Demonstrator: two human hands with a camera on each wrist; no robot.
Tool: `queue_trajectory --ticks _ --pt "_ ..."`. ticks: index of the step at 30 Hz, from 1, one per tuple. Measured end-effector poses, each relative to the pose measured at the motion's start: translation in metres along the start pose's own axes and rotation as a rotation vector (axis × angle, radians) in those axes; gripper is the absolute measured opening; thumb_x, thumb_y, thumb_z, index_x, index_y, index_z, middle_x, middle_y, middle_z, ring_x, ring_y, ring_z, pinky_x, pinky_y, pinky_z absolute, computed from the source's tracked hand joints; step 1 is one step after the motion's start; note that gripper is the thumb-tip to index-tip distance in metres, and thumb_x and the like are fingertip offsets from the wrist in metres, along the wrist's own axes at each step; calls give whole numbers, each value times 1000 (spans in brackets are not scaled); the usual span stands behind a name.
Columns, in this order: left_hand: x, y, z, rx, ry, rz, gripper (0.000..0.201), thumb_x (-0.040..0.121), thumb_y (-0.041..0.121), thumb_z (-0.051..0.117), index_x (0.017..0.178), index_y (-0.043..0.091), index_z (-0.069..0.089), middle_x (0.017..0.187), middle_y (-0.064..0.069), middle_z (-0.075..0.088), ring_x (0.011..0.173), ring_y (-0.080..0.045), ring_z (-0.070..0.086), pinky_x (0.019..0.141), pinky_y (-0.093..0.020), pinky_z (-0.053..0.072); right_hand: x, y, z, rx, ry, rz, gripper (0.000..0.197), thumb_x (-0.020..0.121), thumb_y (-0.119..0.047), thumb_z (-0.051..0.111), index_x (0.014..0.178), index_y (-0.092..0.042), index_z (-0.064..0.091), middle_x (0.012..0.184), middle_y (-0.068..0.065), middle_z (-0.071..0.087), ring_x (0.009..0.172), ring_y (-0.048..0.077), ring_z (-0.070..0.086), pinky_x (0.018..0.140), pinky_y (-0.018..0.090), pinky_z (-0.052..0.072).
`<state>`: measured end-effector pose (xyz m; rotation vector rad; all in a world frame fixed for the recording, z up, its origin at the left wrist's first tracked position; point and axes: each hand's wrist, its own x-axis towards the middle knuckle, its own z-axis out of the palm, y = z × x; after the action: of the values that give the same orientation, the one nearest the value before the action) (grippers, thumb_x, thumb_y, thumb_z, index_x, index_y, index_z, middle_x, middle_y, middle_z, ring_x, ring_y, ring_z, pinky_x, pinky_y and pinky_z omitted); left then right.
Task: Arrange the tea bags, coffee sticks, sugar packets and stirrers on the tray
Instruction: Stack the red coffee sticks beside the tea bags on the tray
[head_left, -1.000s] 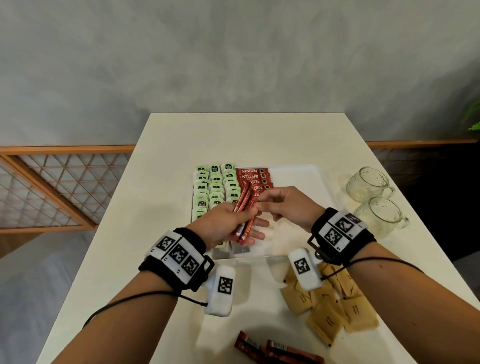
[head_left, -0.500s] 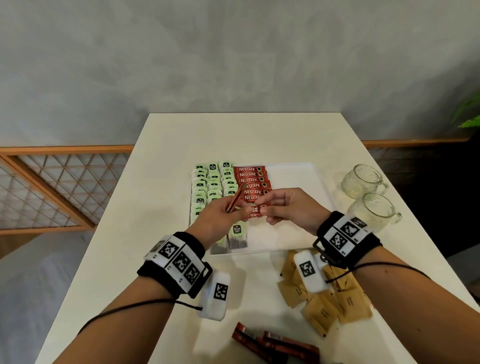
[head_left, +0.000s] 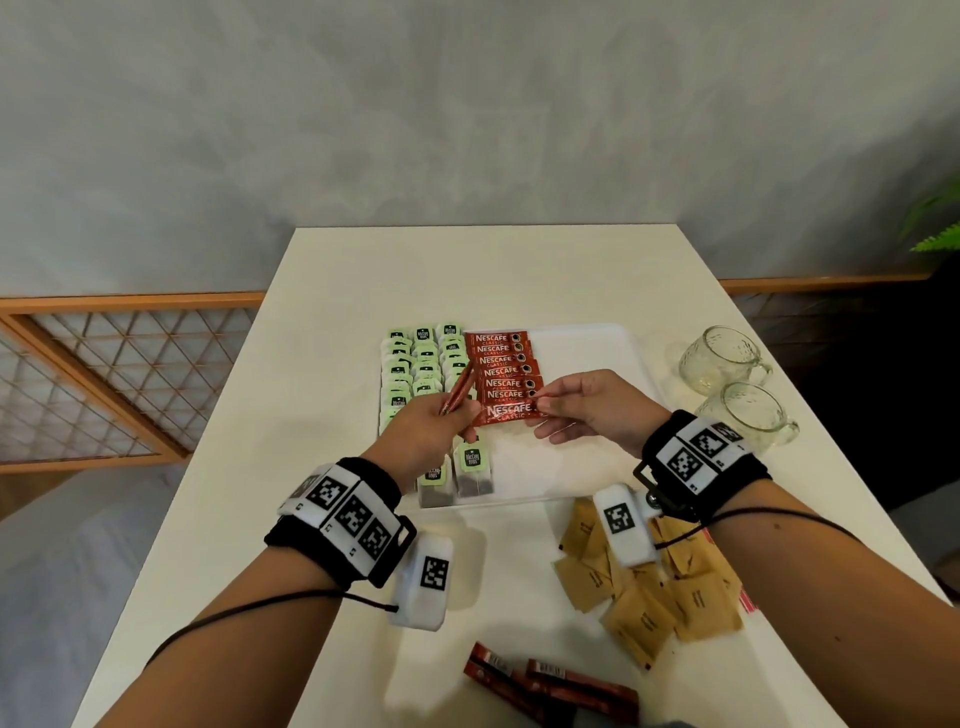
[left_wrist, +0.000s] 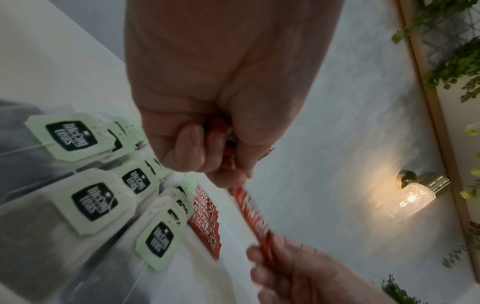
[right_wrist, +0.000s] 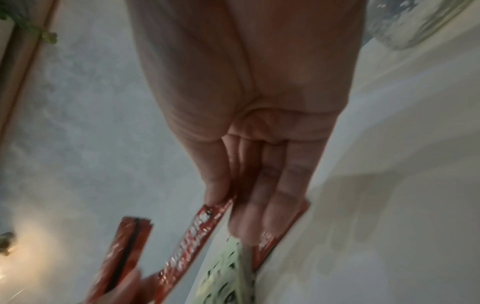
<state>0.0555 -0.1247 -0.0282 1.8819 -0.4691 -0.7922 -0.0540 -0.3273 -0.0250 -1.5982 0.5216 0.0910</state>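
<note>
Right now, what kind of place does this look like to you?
Probably a cafe or hotel-style refreshment corner, though it could be a home. A white tray holds rows of tea bags and coffee sticks, two glass mugs stand beside it, and a wall lamp glows nearby.

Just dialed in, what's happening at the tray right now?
The right hand pinches one coffee stick at the near end of the red row on the tray; the left hand touches its other end while gripping spare sticks. Tea bags fill the tray's left side. Sugar packets and more sticks lie on the table.
</note>
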Motion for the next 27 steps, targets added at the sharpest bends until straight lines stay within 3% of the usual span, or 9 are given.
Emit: queue_trajectory --ticks 3,7,12,15,18,24,27 --pt "4 0 -8 31 28 -71 30 96 39 55 106 11 60 70 3 49 56 -11 38 48 -23 33 5 12 -19 -204 121 125 8 86 -12 71 93 -8 72 81 8 69 67 14 63 63 24 56" --pt "9 0 -13 -29 24 -175 22 91 34 55 101 18 45 72 3 45 52 -11 32 47 -24 27 18 30 -28 -293 262 223 14 83 -14 74 93 -4 72 64 6 59 52 12 52 46 19 47" --pt "10 6 -7 -103 -13 -225 14 94 24 44 95 13 36 70 -1 43 41 -8 28 40 -17 25 38 33 -17 -376 325 239 16 78 -19 80 82 -11 67 65 5 60 55 15 52 49 25 45" --pt "8 6 -4 -131 -8 -226 9 97 18 45 92 15 38 74 -3 50 48 -10 35 44 -22 29 48 31 -11 -407 364 244 29 73 -26 83 76 -12 59 62 6 60 54 17 52 51 28 43" --pt "7 4 -5 -144 -20 -206 7 97 14 49 99 12 42 76 -4 56 52 -11 43 45 -24 34 54 27 -6 -445 357 247 34 74 -31 82 64 -11 57 58 7 59 53 19 50 54 29 43" --pt "3 1 -12 -182 -93 -143 9 98 14 55 97 5 57 74 -2 67 53 -9 49 49 -22 42 60 20 -5 -493 349 259 35 75 -35 81 63 -11 58 62 8 62 53 19 52 55 27 44" --pt "2 2 -13 -199 -104 -107 9 97 15 57 96 6 57 76 -2 70 52 -8 45 48 -22 41 59 20 -7 -496 362 251 37 74 -40 80 66 -11 59 62 7 61 52 18 50 54 27 42"
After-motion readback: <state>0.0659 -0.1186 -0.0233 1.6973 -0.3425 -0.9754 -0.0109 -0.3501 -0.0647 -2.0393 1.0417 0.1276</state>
